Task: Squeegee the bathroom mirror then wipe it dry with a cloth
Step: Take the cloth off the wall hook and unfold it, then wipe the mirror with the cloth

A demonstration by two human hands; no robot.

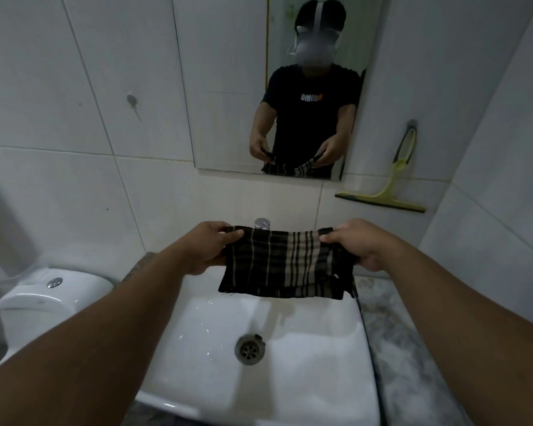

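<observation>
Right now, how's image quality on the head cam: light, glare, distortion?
Head view: dim, flat light; wide-angle bend curves the tile lines and mirror edges; small specular glints in the sink near the drain; cloth and both hands, left and right, reasonably sharp; squeegee soft.

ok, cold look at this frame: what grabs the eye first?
The dark plaid cloth stretched between the left hand and right hand, held over the white ceramic sink. Next, the frameless wall mirror above it, reflecting the person with the cloth. Then the yellow-green squeegee hanging from a wall hook just right of the mirror, untouched by either hand.
</observation>
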